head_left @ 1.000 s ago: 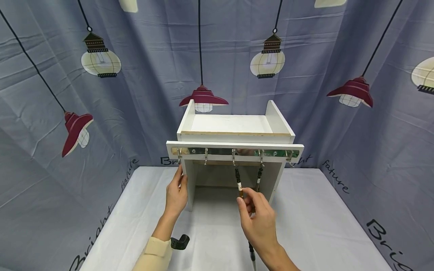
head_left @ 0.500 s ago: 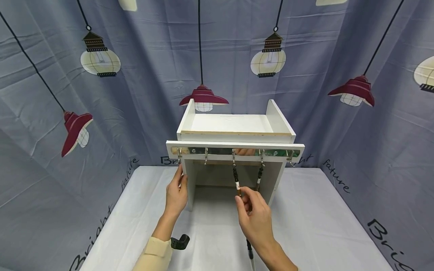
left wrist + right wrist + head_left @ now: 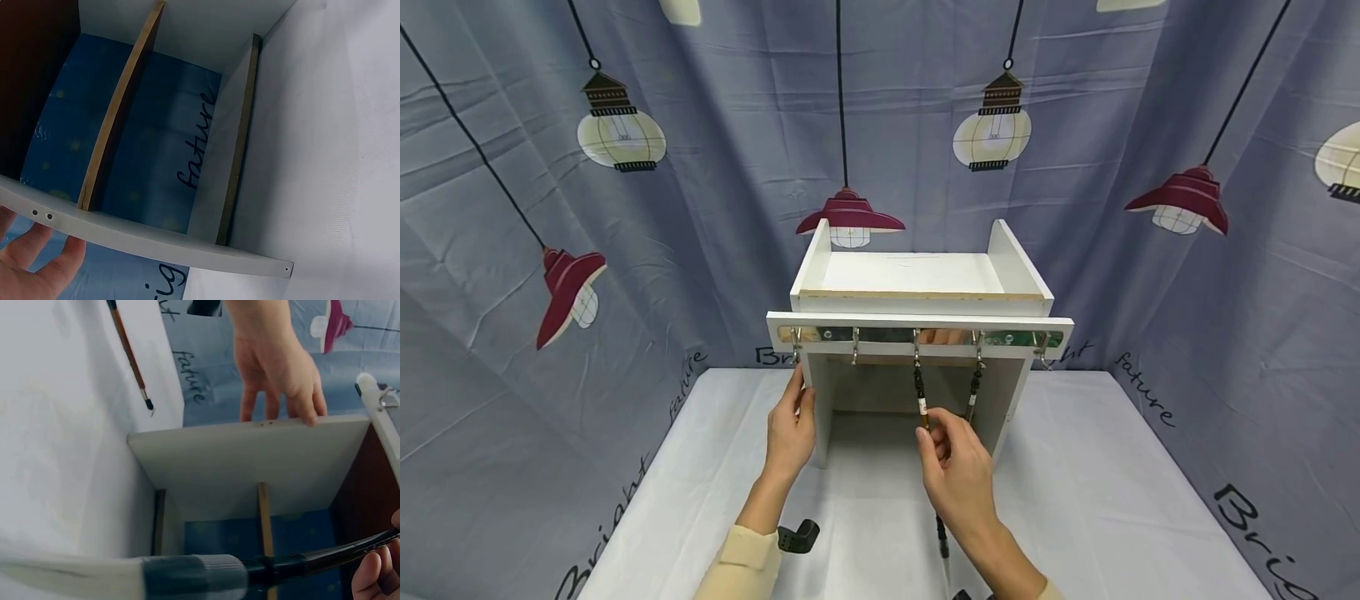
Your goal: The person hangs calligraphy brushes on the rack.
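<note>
My right hand pinches a calligraphy brush between thumb and fingertips, near its upper part. Its black top end meets the middle hook of a white wooden rack. Below the palm, the dark ferrule and pale bristles hang downward; they loom large as the brush head in the right wrist view. My left hand rests against the rack's left side panel, fingers fairly straight along the outside and thumb at the front edge. A second brush hangs from the hook to the right, partly hidden behind my right hand.
The rack's front rail carries several metal hooks. In the right wrist view another brush lies on the white table cloth. A patterned blue curtain surrounds the table. A black device sits at my left wrist.
My right hand has shifted slightly to the left with the brush, and its lower end has swung left too. The left hand and the rack stay in place.
</note>
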Demonstrator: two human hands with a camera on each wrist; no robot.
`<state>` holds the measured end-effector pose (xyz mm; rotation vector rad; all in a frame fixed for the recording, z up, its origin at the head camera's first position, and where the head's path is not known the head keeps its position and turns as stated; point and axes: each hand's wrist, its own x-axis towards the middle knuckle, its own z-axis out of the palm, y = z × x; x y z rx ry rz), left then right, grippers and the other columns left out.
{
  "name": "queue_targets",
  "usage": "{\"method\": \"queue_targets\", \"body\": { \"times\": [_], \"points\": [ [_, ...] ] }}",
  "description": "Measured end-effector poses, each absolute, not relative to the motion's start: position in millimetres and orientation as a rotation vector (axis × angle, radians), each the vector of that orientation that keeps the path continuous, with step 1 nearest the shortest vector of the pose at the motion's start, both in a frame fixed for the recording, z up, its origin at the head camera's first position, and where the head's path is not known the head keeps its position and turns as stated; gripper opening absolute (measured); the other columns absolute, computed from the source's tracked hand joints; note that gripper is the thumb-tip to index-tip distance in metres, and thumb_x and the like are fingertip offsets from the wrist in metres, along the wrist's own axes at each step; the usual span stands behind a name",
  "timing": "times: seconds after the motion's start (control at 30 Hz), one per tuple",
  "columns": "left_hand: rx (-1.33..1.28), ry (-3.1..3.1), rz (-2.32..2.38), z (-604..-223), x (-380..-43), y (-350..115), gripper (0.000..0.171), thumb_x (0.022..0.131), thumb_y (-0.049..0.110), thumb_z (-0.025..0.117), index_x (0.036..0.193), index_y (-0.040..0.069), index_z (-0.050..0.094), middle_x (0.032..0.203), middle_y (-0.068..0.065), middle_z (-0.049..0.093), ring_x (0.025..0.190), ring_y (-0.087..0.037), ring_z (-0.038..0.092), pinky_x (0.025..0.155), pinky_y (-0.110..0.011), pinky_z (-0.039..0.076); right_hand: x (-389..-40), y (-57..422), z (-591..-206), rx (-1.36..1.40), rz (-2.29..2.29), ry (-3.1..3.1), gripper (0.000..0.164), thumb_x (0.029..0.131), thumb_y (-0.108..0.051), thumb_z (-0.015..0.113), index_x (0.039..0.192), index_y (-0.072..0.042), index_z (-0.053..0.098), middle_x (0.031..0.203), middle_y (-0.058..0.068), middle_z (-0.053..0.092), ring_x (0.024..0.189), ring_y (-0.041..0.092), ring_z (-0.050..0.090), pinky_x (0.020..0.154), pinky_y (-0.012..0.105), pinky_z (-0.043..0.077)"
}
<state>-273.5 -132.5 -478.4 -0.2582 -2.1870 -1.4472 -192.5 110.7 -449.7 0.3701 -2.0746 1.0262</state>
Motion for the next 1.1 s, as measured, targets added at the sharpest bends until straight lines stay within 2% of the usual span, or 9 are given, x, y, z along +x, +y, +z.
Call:
{"method": "queue_targets", "body": {
  "times": [0.2,0.5,1.1],
  "points": [
    [-0.258,-2.195,-1.431,-479,-274,-133,0.052,0.11,0.018,0.05,0.159,0.002,0.037,0.158,-0.021,0.045,0.131,-0.037,0.061,0.105,-0.053,0.053,-204,108,-458,0.369,0.994,-2.092,0.027,0.088,0.001,0.079,0.111,-0.001,0.068,0.083,0.003,0.061,0.067,0.004,0.054,0.056,0.011,0.046],
    [-0.265,-2.189,-1.42,-478,-274,-132,0.052,0.11,0.017,0.05,0.158,0.001,0.038,0.156,-0.021,0.047,0.129,-0.038,0.062,0.103,-0.053,0.054,-220,105,-463,0.345,0.982,-2.107,0.021,0.09,-0.004,0.079,0.108,-0.003,0.069,0.088,0.004,0.064,0.069,0.008,0.058,0.057,0.02,0.051],
    [-0.25,-2.202,-1.435,-478,-273,-132,0.052,0.11,0.016,0.05,0.158,0.001,0.037,0.158,-0.02,0.046,0.131,-0.037,0.061,0.105,-0.052,0.053,-232,101,-464,0.303,1.028,-2.157,0.018,0.091,-0.007,0.078,0.107,-0.004,0.069,0.091,0.006,0.068,0.072,0.011,0.062,0.059,0.022,0.054]
  ]
}}
